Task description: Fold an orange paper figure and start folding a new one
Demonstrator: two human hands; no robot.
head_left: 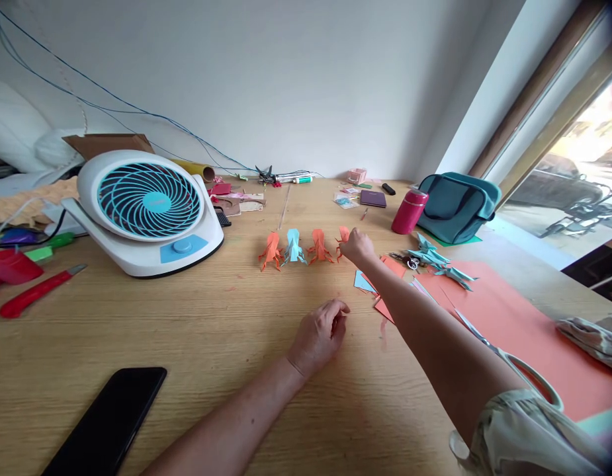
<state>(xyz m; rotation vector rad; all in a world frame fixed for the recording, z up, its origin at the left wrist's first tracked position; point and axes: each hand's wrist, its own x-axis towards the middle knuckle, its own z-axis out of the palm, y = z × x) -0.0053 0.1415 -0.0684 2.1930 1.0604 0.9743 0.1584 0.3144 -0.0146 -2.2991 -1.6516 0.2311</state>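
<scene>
Four-legged-looking folded paper bugs stand in a row: an orange paper bug [271, 250], a light blue paper bug [294, 246] and another orange paper bug [318, 245]. At the row's right end, my right hand [358, 248] is closed on one more orange paper bug [343, 239], its fingertips partly hidden. My left hand [319, 336] rests on the wooden table [226, 344] in front of the row, its fingers curled with nothing visible in them. Under my right forearm lie orange and blue paper pieces [364, 282].
A white fan [151, 205] stands left, near a red-handled knife [38, 291] and black phone [107, 423]. To the right are a pink bottle [409, 211], teal bag [457, 205], blue folded paper figures [437, 258], scissors [494, 350] and a large orange sheet [538, 337].
</scene>
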